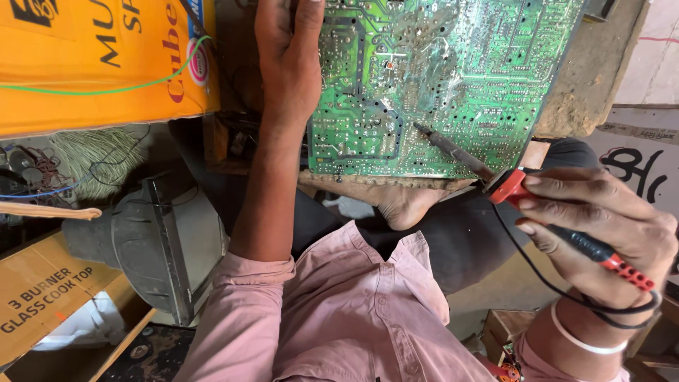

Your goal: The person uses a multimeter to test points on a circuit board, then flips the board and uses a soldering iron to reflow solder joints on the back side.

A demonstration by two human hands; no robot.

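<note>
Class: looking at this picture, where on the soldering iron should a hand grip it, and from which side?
Grip the soldering iron on its black-and-red handle, behind the red collar, as the right hand does, coming from the cord end. The thin metal tip points at the green circuit board.

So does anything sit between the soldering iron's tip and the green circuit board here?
Nothing visible does. The right hand holds the soldering iron with its tip directly on the bare solder side of the circuit board. The left hand grips the board's left edge, away from the tip.
</note>
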